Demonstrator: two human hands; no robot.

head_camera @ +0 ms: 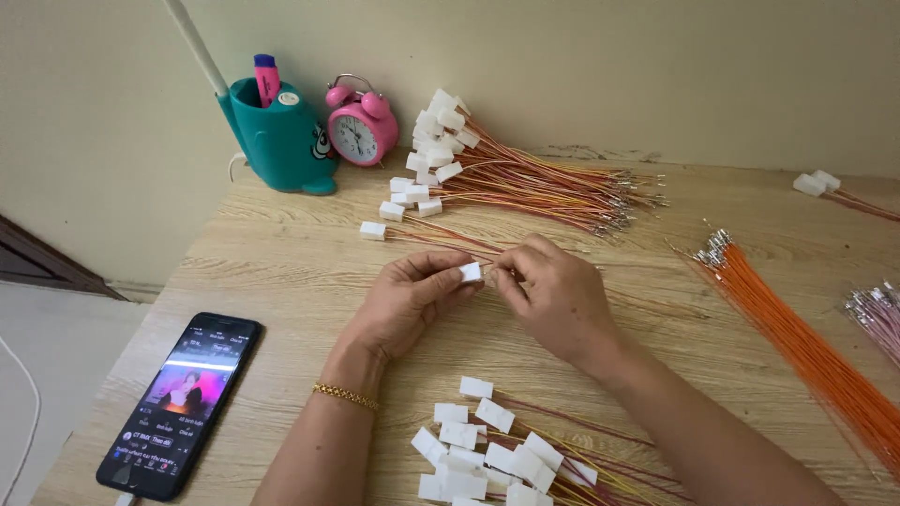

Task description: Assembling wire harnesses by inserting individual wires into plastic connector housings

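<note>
**Connector pinched between both hands over the table**

Your left hand [408,300] pinched a small white connector [471,272] by its sides, open end facing your right hand [553,295]; its fingers closed narrowly at that end, apparently on a wire; the wire itself was hidden; the connector pile [483,454] ran off the wooden table [281,272] edge below

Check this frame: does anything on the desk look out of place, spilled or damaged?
Nothing looks spilled or damaged. One oddity: a smartphone lies left of the left hand with a video showing, unrelated to the white connector both hands hold.
</note>
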